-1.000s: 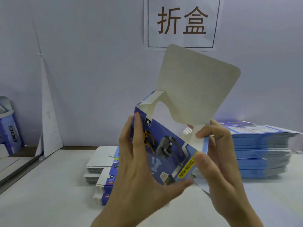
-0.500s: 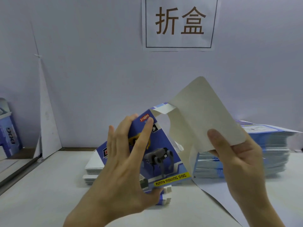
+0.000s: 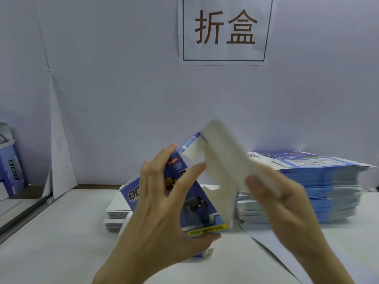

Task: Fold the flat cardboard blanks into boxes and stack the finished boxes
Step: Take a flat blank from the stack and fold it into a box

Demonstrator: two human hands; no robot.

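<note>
Left hand (image 3: 164, 206) grips blue printed cardboard box (image 3: 198, 203), centre of frame, over white table (image 3: 41, 253). Fingers spread on printed front, thumb under lower edge. Box half-formed, tilted.

Right hand (image 3: 287, 212), blurred, pinches pale rounded cardboard flap (image 3: 223, 160) rising from box's upper right, thumb on near face.

Tall stack of flat blue blanks (image 3: 328, 181) right of frame. Lower stack of white-faced blanks (image 3: 117, 209) behind box.

Folded blue carton (image 3: 10, 171) at left edge. Paper sign with two characters (image 3: 223, 29) top centre.
</note>
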